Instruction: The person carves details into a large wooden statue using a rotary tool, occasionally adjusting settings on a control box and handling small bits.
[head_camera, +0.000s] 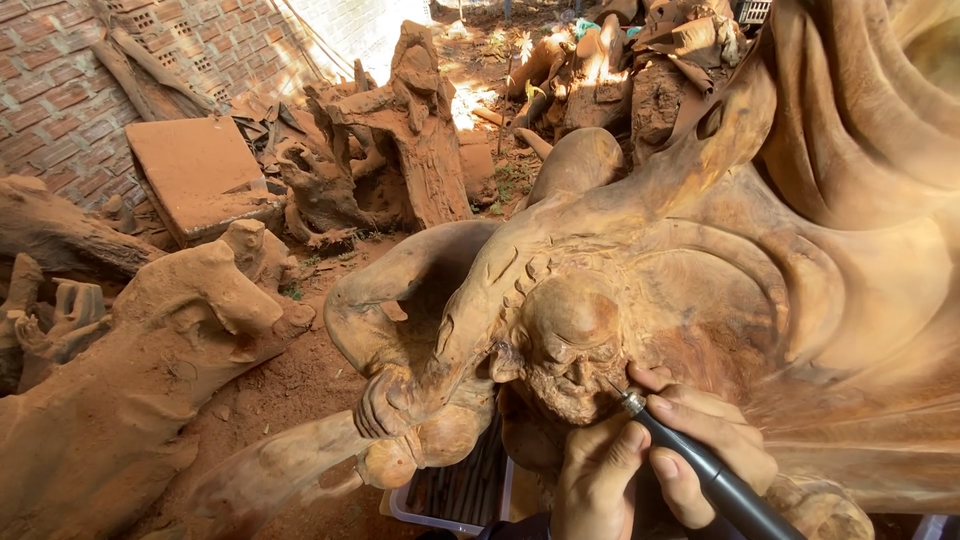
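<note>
Outdoor yard with red dirt ground (300, 385), a brick wall (60, 90) at the far left, raw stumps and roots (400, 140) piling up behind. We're leaning over a large wooden sculpture (800, 260) that is filling the right half of the view. Its carved face (572, 360), bald and bearded, is sitting low in the middle. Our right hand (705, 440) is gripping a dark pen-shaped rotary tool (700, 470), fingers wrapping tight around the barrel, thumb pressing on top. The tool's thin bit is touching the wood just right of the carved face, at the cheek edge. Our left hand (598, 475) is lying against the sculpture directly below the face, thumb touching the tool near its metal collar; the remaining fingers are hidden, so we cannot tell how they're set. A white-rimmed tray (440, 515) is sitting on the ground beneath the carving, left of our hands.
</note>
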